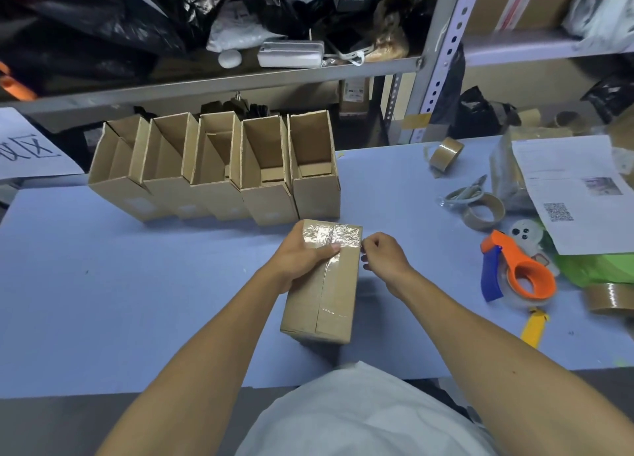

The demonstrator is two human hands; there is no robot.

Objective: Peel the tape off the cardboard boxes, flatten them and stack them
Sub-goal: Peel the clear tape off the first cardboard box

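Sealed cardboard box [320, 284] lies at table [137, 301] centre, clear tape [331, 237] across far end and down top seam; left hand [302, 254] grips box's far left side, thumb pressed on tape; right hand [380, 254] curled at box's far right edge, fingertips pinching at tape end; five open boxes [219, 170] stand in row just behind; orange tape dispenser [518, 270] and brown tape rolls [446, 150] well apart to right, beside printed paper sheet [576, 194].
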